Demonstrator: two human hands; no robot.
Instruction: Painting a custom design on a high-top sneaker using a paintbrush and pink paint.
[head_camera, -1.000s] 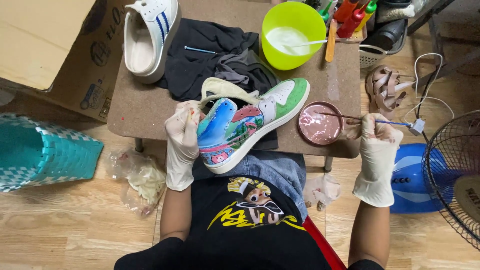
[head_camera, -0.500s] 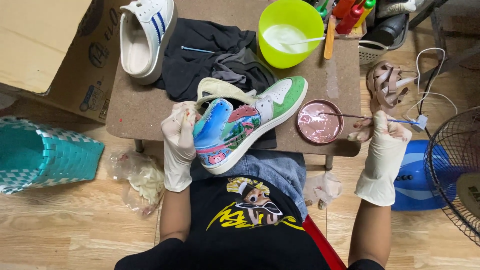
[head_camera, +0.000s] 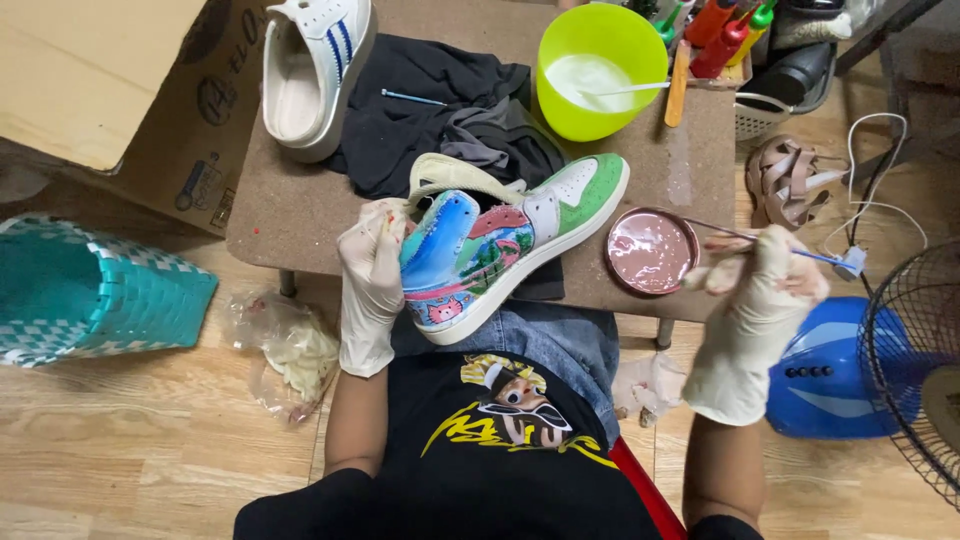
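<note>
Table (head_camera: 300, 215), low and brown, stands across your knees and carries most of the work. Cardboard box (head_camera: 110, 90) sits at far left, half under the table edge, with a teal woven basket (head_camera: 95, 295) on the floor near it. Blue fan (head_camera: 880, 380) stands on the floor at right, its grille at your right elbow. Dark cloth (head_camera: 430, 110) lies spread at the table's middle, likely as a wiping pad. White sneaker (head_camera: 310, 70) rests on its side at far left of the table, well apart from the work. Painted sneaker (head_camera: 500, 250) lies at the near table edge over your lap, tilted so its coloured side panel faces you. Your left hand (head_camera: 372, 275), gloved, has its fingers closed round the heel end of the painted sneaker, steadying it at that tilt. Green bowl (head_camera: 600, 70) of white liquid stands far and right of centre, a stick resting in it. Your right hand (head_camera: 755, 300), gloved, has its fingers pinched on a thin brush (head_camera: 790, 250), tip pointing toward the round dish (head_camera: 650, 250) of pinkish paint just right of the shoe's toe, within easy reach for loading.
</note>
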